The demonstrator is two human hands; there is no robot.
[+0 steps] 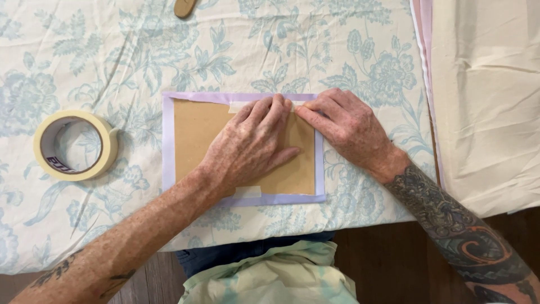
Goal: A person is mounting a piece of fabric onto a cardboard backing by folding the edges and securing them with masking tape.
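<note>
The brown board (197, 132) lies flat on the floral cloth (112, 50) just in front of the person, with lilac fabric (167, 143) folded over its edges as a border all round. A short strip of masking tape (247, 192) already pins the near border to the board.

What could go wrong, as I judge it: the lilac border along the far edge may spring back or pucker if the fingers lift unevenly, since only fingertip pressure seems to hold it. The far tape strip (239, 106) could also set down crooked or creased if the two hands pull against each other, and the loose cloth beneath could let the board slide.

The left hand (247, 147) lies flat and spread on the board, fingers nearly straight, pressing the far tape strip down; it closes around nothing. The right hand (346, 126) rests beside it, fingers extended and close together, its fingertips touching the same far edge and meeting the left hand's.

Left of the board, well apart, sits the roll of masking tape (75, 144). Further off, a small tan object (184, 7) lies at the cloth's far edge, too cropped to identify.
</note>
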